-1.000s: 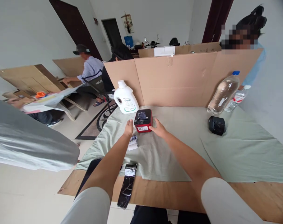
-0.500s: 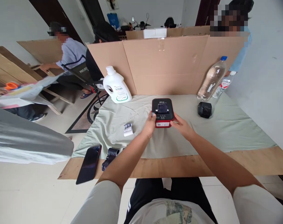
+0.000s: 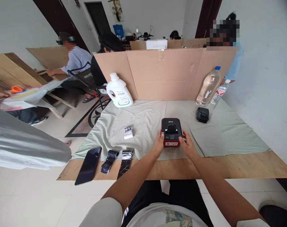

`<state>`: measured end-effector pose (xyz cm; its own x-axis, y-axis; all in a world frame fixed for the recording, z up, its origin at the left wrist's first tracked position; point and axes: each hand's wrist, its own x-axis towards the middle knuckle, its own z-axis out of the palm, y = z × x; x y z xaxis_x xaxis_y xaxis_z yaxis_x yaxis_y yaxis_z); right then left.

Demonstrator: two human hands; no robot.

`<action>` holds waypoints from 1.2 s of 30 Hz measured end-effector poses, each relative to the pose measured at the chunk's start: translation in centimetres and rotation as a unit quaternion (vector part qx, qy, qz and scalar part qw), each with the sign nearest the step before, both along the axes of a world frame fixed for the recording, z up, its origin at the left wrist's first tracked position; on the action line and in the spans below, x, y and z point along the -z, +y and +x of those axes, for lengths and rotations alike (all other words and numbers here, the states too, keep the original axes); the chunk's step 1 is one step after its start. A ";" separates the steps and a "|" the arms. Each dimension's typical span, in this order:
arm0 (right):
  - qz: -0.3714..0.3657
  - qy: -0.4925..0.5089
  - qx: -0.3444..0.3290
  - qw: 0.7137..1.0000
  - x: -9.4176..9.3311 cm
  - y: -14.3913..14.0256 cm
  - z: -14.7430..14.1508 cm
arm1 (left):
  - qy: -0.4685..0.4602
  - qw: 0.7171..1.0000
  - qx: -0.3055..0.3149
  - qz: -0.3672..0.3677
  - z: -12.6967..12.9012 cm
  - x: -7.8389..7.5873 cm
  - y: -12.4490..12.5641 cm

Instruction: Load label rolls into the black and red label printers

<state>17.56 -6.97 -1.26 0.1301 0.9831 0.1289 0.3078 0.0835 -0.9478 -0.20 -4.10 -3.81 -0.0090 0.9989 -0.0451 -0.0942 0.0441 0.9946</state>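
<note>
A small black and red label printer (image 3: pixel 172 136) sits near the front of the cloth, a dark strip of paper sticking up from its slot. Along its left side my left hand (image 3: pixel 159 144) is closed against the casing, thumb at the front corner. My right hand (image 3: pixel 187 143) grips the opposite side, its thumb on the top edge. To the left lie a short white-and-dark paper roll (image 3: pixel 128 132), a dark printed roll (image 3: pixel 109 161) and a black roll with a silvery top (image 3: pixel 126 159), partly unrolled. Beside them rests a dark phone (image 3: pixel 88 166), overhanging the table edge.
A white detergent jug (image 3: pixel 120 91) stands back left. A large clear bottle (image 3: pixel 208 86), a smaller bottle (image 3: pixel 220 92) and a black object (image 3: pixel 202 115) are at right. A cardboard screen (image 3: pixel 163 77) closes the back. Several people work beyond.
Both hands have brought the printer nearer to me and slightly right. The silver-topped roll, mostly hidden behind my left forearm before, now shows. The camera view has shifted a little.
</note>
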 end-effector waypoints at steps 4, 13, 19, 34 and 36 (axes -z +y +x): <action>0.054 -0.075 0.034 0.995 -0.9 2.2 -0.9 | -0.028 0.999 -0.016 -0.037 -1.0 -1.7 1.2; 0.093 -0.089 0.072 0.989 -0.4 1.1 -3.0 | -0.018 0.995 0.085 0.038 -2.1 -2.5 3.8; 0.106 -0.041 0.141 0.983 1.7 0.5 -4.3 | -0.012 0.996 0.081 0.039 -2.1 -1.9 4.1; 0.093 0.098 0.200 0.970 4.0 1.2 -5.7 | -0.117 0.986 0.118 -0.001 -0.9 -3.1 5.1; 0.095 0.090 0.197 0.972 3.9 1.2 -5.5 | -0.078 0.990 0.119 0.011 -1.1 -3.7 5.6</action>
